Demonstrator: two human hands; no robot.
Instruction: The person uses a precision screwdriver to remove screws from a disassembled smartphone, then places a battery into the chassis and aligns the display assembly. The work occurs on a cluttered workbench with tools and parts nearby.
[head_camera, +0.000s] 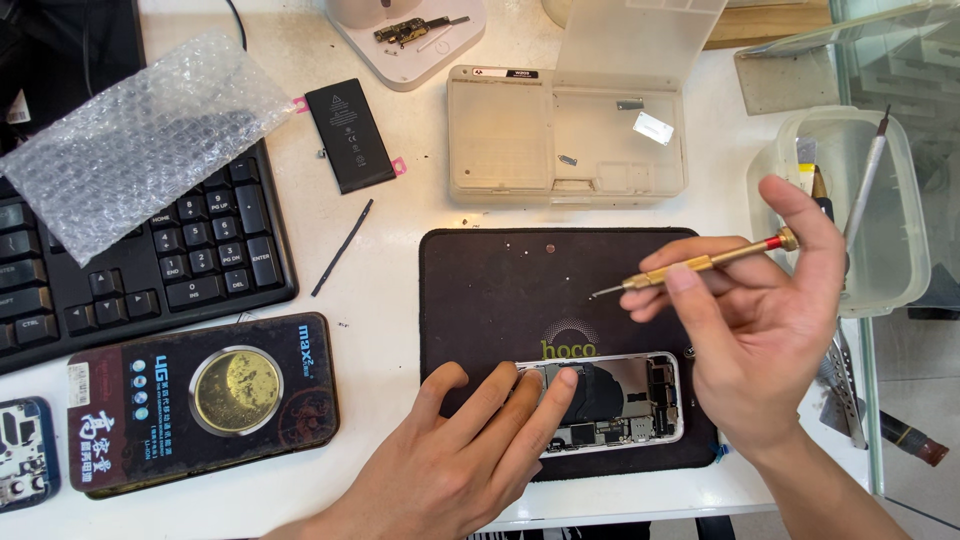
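Observation:
An opened phone with bare circuit boards lies on a dark work mat. My left hand rests flat on the phone's left end, fingers spread over it. My right hand hovers above the phone's right end and holds a gold precision screwdriver, tip pointing left, above the mat and not touching the phone.
A black keyboard with bubble wrap on it lies at left, a flat black battery and thin black strip beside it. A beige parts box sits behind the mat, a clear tool tub at right, a dark packaged item front left.

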